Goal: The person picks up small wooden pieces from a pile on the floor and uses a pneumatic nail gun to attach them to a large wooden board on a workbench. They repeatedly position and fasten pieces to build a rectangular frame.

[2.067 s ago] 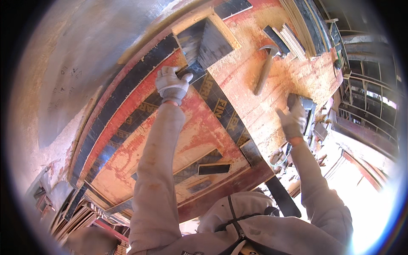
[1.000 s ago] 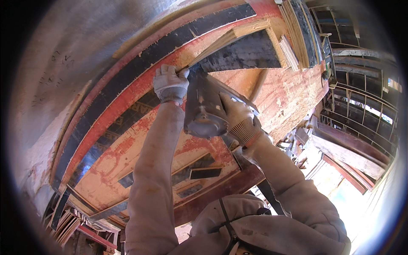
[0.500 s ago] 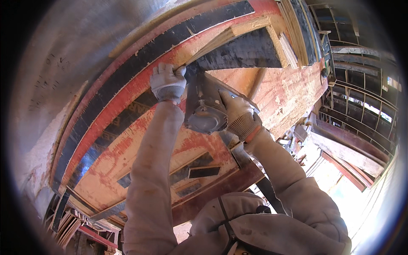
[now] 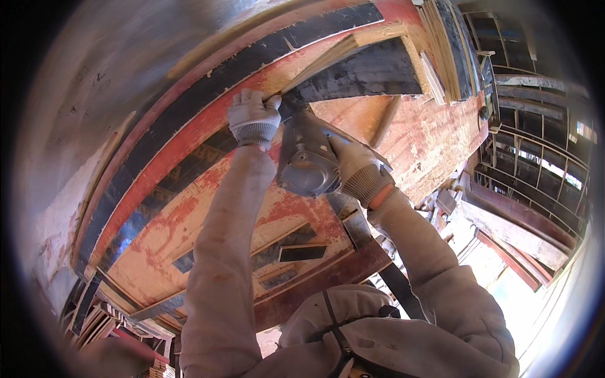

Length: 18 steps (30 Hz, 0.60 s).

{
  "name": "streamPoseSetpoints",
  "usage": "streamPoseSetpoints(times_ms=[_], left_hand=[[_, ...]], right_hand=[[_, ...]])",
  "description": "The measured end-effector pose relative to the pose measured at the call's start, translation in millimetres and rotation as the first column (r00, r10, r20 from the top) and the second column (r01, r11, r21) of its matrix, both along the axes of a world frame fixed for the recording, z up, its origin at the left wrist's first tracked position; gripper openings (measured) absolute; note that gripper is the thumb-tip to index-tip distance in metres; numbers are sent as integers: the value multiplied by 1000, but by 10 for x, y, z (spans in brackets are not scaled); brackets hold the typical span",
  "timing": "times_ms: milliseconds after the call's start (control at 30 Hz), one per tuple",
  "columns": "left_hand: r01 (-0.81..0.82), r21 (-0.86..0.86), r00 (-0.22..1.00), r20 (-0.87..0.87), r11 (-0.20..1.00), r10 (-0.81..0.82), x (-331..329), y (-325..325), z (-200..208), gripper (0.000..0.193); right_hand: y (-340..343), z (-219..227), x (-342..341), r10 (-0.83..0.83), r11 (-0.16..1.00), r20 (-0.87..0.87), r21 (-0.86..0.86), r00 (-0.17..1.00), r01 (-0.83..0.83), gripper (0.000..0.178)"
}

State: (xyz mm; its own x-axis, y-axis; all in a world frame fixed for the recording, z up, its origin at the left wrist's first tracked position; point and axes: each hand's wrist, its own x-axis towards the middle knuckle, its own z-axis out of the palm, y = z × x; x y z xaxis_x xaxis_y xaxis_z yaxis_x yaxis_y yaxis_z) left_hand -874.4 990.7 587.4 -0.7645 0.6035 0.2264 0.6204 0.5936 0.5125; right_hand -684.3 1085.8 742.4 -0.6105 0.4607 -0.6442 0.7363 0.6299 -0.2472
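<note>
My left hand (image 4: 254, 118), in a pale work glove with a ribbed cuff, is closed at the near left tip of a black-faced plywood board (image 4: 359, 70). Its thumb lies against the tip, and its fingertips are partly hidden. My right hand (image 4: 360, 162), gloved as well, grips the right side of a grey power tool (image 4: 309, 165) with a rounded motor housing. The tool stands close to the board's near edge, just right of my left hand. Its working end is hidden beneath the housing. Under both lies a worn red and tan work surface (image 4: 183, 223).
A stack of plywood strips (image 4: 441, 50) stands at the far right. Long black strips (image 4: 208, 94) lie along the left. A small dark offcut (image 4: 302, 253) rests nearer me. Timber beams (image 4: 513, 230) lie at the right, and more boards (image 4: 104, 324) at the lower left.
The view has shifted slightly. Both hands keep their hold, with the tool and board almost where they were. A blurred reddish-brown shape has come into the lower left corner.
</note>
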Motion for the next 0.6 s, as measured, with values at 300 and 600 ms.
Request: streamPoseSetpoints(times_ms=[300,600], left_hand=[[231,-6,971,66,973,-230,-250,-1125,241,84],[260,-16,964,66,965,-259,-323,-1398,18,81]], right_hand=[[132,-188,130,-48,992,-165,-126,985,27,54],[105,-357,226,-180,963,-258,-242,949,116,58]])
